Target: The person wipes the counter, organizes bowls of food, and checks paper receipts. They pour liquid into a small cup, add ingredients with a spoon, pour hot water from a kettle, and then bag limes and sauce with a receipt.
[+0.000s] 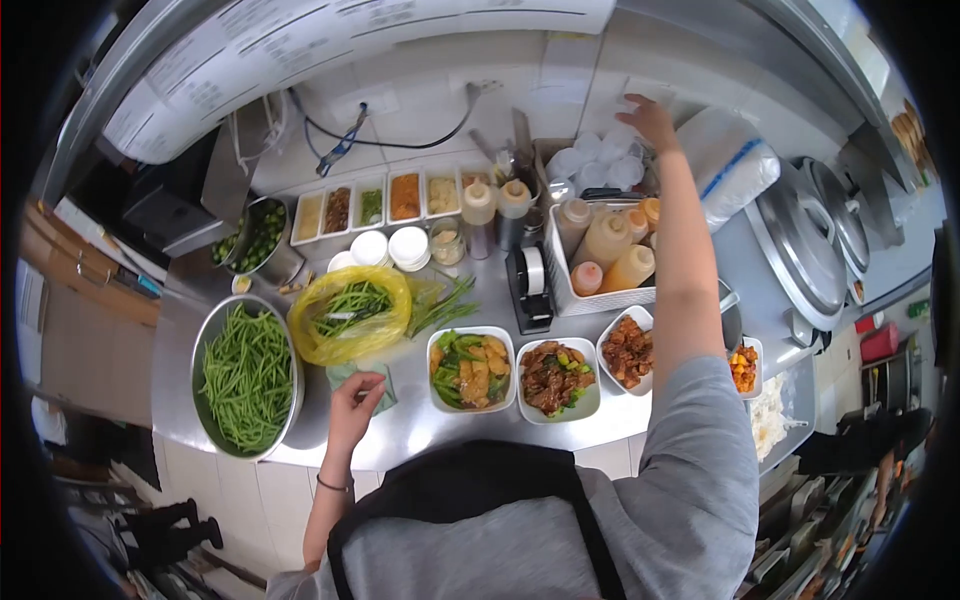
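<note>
Two hands up | right hand (pixel 650 122) fingers spread loose on stacked clear lidded cups (pixel 598 165), gripping none | left hand (pixel 352 408) fingers pinched on green cloth (pixel 358 385) on tabletop (pixel 440 420) | risk: outstretched forearm above sauce squeeze bottles (pixel 610 250) just below fingers, could topple them.

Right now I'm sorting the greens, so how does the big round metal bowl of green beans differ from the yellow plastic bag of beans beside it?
The big round metal bowl of green beans is rigid and filled wide; the yellow plastic bag of beans is soft, crumpled and holds a smaller bunch. The bowl lies nearer the counter's edge, the bag farther back. Both hold long green beans, open-topped. The left hand rests just below the bag.
</note>
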Motion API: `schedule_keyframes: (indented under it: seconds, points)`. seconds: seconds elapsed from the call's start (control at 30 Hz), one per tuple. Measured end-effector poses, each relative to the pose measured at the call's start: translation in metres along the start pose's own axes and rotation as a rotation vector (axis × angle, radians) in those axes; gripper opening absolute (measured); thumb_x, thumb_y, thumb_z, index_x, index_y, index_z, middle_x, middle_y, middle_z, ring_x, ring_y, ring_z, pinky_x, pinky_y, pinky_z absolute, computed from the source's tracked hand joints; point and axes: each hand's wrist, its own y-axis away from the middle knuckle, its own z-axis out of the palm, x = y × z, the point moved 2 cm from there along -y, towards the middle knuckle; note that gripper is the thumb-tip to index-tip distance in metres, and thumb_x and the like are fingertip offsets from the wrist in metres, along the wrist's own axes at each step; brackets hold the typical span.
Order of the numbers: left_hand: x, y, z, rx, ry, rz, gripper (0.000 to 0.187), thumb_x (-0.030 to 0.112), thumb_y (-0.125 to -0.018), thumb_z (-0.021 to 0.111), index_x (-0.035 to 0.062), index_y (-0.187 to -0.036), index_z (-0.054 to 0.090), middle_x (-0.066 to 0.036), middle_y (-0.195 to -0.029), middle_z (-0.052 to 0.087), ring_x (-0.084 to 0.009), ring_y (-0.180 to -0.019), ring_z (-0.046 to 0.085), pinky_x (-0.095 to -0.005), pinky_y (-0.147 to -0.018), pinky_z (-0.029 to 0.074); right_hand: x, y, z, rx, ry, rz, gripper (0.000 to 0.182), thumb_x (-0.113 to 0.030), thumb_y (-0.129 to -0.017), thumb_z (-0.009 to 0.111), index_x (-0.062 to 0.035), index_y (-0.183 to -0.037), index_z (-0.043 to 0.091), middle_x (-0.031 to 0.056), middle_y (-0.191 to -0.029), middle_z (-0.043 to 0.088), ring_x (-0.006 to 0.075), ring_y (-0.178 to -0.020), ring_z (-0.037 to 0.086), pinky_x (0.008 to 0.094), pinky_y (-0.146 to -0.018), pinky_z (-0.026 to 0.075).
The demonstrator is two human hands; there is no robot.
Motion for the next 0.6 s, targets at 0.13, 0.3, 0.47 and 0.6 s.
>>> schedule_keyframes:
  seconds: [0.13,0.3,0.47,0.6]
  points:
    - [0.009,-0.007,0.013,-0.103,0.067,0.091,0.014,0.011,-0.079,0.061,0.0023,-0.09,0.061,-0.004,-0.085,0.06,-0.011,-0.076,0.057,-0.0236,-0.064,0.047,-0.054,0.015,-0.016,-0.123,-0.138,0.161,0.04,-0.033,-0.075,0.063,-0.0164,-0.111,0.056,0.0091,-0.073,0.057,0.0158,-0.064,0.058,0.0282,-0.062,0.048]
    - [0.038,-0.029,0.039,-0.326,0.136,0.14,0.024,0.014,-0.08,0.061,0.0029,-0.101,0.058,-0.005,-0.093,0.06,-0.0115,-0.081,0.057,-0.025,-0.069,0.047,-0.163,0.086,-0.002,-0.143,-0.874,0.088,0.037,-0.026,-0.08,0.059,-0.0143,-0.114,0.051,0.0051,-0.09,0.052,0.0125,-0.073,0.055,0.0262,-0.065,0.048]
    - [0.074,-0.054,0.04,-0.482,0.793,0.08,0.054,0.03,-0.087,0.05,0.004,-0.13,0.031,-0.012,-0.121,0.046,-0.0223,-0.107,0.05,-0.0329,-0.086,0.044,-0.263,0.182,0.075,-0.411,-1.05,-0.027,0.026,-0.01,-0.075,0.066,-0.006,-0.093,0.049,0.0061,-0.098,0.05,0.013,-0.085,0.055,0.0271,-0.074,0.047]
    - [0.057,-0.069,0.01,-0.522,1.232,-0.171,0.058,0.04,-0.088,0.043,0.0069,-0.133,0.027,-0.015,-0.126,0.042,-0.0255,-0.11,0.047,-0.0351,-0.085,0.044,-0.319,0.259,0.133,-0.415,-0.939,-0.408,0.026,-0.014,-0.072,0.069,-0.006,-0.09,0.052,0.0075,-0.106,0.048,0.0162,-0.097,0.051,0.028,-0.078,0.045]
